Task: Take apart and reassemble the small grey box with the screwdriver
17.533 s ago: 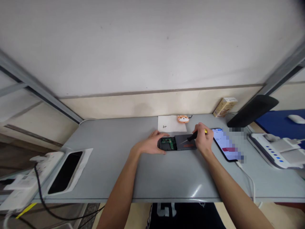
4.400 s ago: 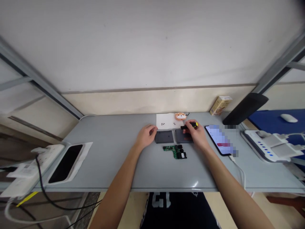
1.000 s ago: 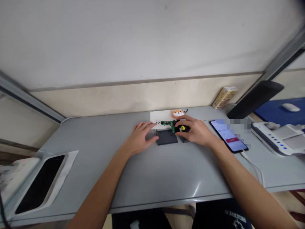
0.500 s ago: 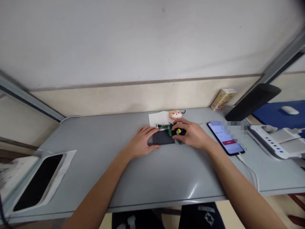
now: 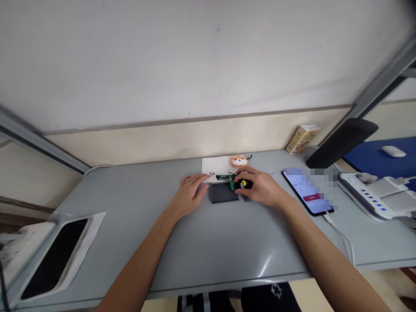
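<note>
With the green circuit board (image 5: pixel 225 177) as clock centre, the smooth grey desktop (image 5: pixel 195 242) is stretching toward six o'clock, giving the forearms room before its front edge, while its back edge is meeting the wall (image 5: pixel 195 65) at twelve. The right hand (image 5: pixel 260 186), at three, is grasping that one board plus one yellow-capped screwdriver (image 5: pixel 243 183). The left hand (image 5: pixel 190 194), at eight, is lying released, fingers extended, just beside one dark casing half (image 5: pixel 224 193) at six; a second casing piece (image 5: pixel 247 199) is showing partly beneath the right hand. Tiny screws (image 5: pixel 212 174), too small to count surely, are lying on one white paper (image 5: pixel 216 164) at eleven. One orange animal-faced case (image 5: pixel 238 161) is sitting at one, one carton (image 5: pixel 302 139) at two. One lit smartphone (image 5: pixel 307 195) is lying past three; two power strips (image 5: pixel 373 197) are flanking at three and eight.
</note>
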`<state>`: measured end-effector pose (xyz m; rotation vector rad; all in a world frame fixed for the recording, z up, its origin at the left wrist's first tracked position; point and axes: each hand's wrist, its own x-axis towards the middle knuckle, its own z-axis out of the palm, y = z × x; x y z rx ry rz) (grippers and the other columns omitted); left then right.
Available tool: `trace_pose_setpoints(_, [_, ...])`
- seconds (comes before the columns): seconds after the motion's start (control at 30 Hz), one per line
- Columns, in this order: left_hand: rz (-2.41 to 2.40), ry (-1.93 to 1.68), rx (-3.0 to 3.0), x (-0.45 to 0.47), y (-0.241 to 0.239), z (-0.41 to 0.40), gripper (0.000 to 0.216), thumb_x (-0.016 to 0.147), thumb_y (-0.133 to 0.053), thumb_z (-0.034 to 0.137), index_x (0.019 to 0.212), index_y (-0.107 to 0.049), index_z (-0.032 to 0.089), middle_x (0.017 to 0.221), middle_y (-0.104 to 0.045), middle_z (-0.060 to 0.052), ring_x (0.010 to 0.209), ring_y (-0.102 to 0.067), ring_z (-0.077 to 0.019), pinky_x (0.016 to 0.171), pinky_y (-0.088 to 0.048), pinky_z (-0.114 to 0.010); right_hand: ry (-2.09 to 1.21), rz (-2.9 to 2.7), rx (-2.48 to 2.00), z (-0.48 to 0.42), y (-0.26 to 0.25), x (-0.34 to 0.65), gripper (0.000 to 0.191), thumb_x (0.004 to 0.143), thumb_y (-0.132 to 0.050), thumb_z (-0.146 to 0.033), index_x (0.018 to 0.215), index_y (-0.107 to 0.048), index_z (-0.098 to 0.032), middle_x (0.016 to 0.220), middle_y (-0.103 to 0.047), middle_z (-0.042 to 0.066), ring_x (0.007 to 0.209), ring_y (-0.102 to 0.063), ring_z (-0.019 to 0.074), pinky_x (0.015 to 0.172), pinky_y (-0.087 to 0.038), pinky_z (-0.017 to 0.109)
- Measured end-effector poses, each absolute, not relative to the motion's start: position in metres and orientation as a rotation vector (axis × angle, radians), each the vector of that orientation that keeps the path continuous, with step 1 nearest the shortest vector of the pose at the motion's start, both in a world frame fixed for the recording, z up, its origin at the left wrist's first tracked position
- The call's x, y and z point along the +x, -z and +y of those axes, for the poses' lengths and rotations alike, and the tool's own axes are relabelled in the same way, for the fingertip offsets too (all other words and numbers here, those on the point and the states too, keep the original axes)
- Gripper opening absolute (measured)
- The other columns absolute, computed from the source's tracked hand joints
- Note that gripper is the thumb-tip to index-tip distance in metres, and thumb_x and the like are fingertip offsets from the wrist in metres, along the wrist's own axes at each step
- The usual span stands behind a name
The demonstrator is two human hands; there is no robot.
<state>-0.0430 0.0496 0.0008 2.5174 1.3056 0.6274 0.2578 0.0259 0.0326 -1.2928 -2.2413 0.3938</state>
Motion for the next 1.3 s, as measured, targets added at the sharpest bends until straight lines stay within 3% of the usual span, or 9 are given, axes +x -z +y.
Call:
trace_pose_setpoints(0.2, [1.382,-0.679,2.478,-0.021,-0.012,0.07,0.041,0.108,-0.035,0.04,0.136,-0.06,0.025,0.14,-0.065,-0.006,0.133,-0.057,-0.0219,0.119,-0.034,-0.044,-0.312,-2.057,-1.313,0.033,-0.033,0.267,0.023,0.09,-0.072,-0.04,0.111,-0.073,-0.032,0.13,-0.067,0.004,0.107,-0.071,0.0258,0.095,-0.057,0.043])
trace_pose_setpoints(0.37, [1.212,-0.414,2.57,0.027,-0.018,0.106,0.05,0.107,-0.034,0.048,0.146,-0.055,0.025,0.158,-0.048,-0.006,0.149,-0.04,-0.0245,0.127,-0.025,-0.045,-0.201,-1.812,-1.343,0.043,-0.028,0.281,0.027,0.088,-0.074,-0.042,0.111,-0.072,-0.029,0.128,-0.067,0.007,0.108,-0.071,0.0266,0.098,-0.056,0.043])
trace_pose_setpoints(0.53, [1.234,-0.292,2.589,0.056,-0.009,0.121,0.052,0.107,-0.031,0.048,0.143,-0.058,0.021,0.15,-0.056,-0.01,0.145,-0.047,-0.0289,0.122,-0.034,-0.047,-0.204,-1.764,-1.326,0.047,-0.027,0.287,0.028,0.087,-0.074,-0.043,0.111,-0.072,-0.029,0.125,-0.067,0.007,0.109,-0.07,0.0266,0.1,-0.055,0.044])
trace_pose_setpoints(0.73, [1.227,-0.28,2.585,0.062,-0.013,0.121,0.051,0.107,-0.032,0.044,0.146,-0.054,0.019,0.156,-0.05,-0.01,0.149,-0.041,-0.0272,0.124,-0.032,-0.045,-0.228,-1.815,-1.337,0.044,-0.03,0.286,0.024,0.087,-0.076,-0.039,0.109,-0.072,-0.03,0.127,-0.067,0.004,0.108,-0.071,0.0247,0.1,-0.055,0.041])
trace_pose_setpoints(0.87, [1.127,-0.326,2.588,0.058,-0.021,0.121,0.046,0.109,-0.028,0.042,0.134,-0.062,0.024,0.147,-0.06,-0.005,0.143,-0.048,-0.0244,0.122,-0.035,-0.043,-0.287,-1.899,-1.322,0.04,-0.033,0.284,0.024,0.087,-0.076,-0.039,0.109,-0.072,-0.031,0.133,-0.065,0.002,0.106,-0.071,0.0242,0.09,-0.058,0.038])
trace_pose_setpoints(0.97, [1.248,-0.56,2.546,0.041,-0.023,0.111,0.043,0.108,-0.03,0.037,0.133,-0.061,0.02,0.148,-0.057,-0.009,0.144,-0.046,-0.0246,0.122,-0.035,-0.042,-0.37,-1.962,-1.308,0.036,-0.036,0.282,0.025,0.087,-0.075,-0.039,0.111,-0.071,-0.032,0.135,-0.063,0.002,0.103,-0.072,0.0233,0.077,-0.06,0.034])
trace_pose_setpoints(1.13, [1.497,-0.882,2.42,-0.011,-0.015,0.079,0.033,0.107,-0.037,0.036,0.118,-0.064,0.02,0.116,-0.068,-0.009,0.116,-0.06,-0.0241,0.105,-0.045,-0.04,-0.367,-2.1,-1.252,0.032,-0.034,0.272,0.025,0.088,-0.076,-0.036,0.112,-0.07,-0.031,0.136,-0.064,0.002,0.108,-0.071,0.0244,0.092,-0.056,0.038])
trace_pose_setpoints(1.2, [1.491,-0.791,2.336,-0.027,-0.011,0.069,0.03,0.106,-0.038,0.037,0.11,-0.062,0.021,0.097,-0.068,-0.005,0.09,-0.063,-0.02,0.085,-0.049,-0.034,-0.378,-2.174,-1.259,0.03,-0.033,0.266,0.026,0.088,-0.075,-0.036,0.113,-0.07,-0.031,0.136,-0.064,0.002,0.106,-0.071,0.0242,0.092,-0.056,0.039])
trace_pose_setpoints(1.3, [1.437,-0.615,2.337,-0.036,-0.009,0.063,0.025,0.104,-0.041,0.036,0.101,-0.061,0.022,0.073,-0.06,0.001,0.065,-0.054,-0.0162,0.065,-0.041,-0.029,-0.37,-2.281,-1.27,0.027,-0.032,0.257,0.027,0.089,-0.074,-0.036,0.115,-0.07,-0.031,0.138,-0.063,0.003,0.106,-0.071,0.0248,0.091,-0.055,0.04])
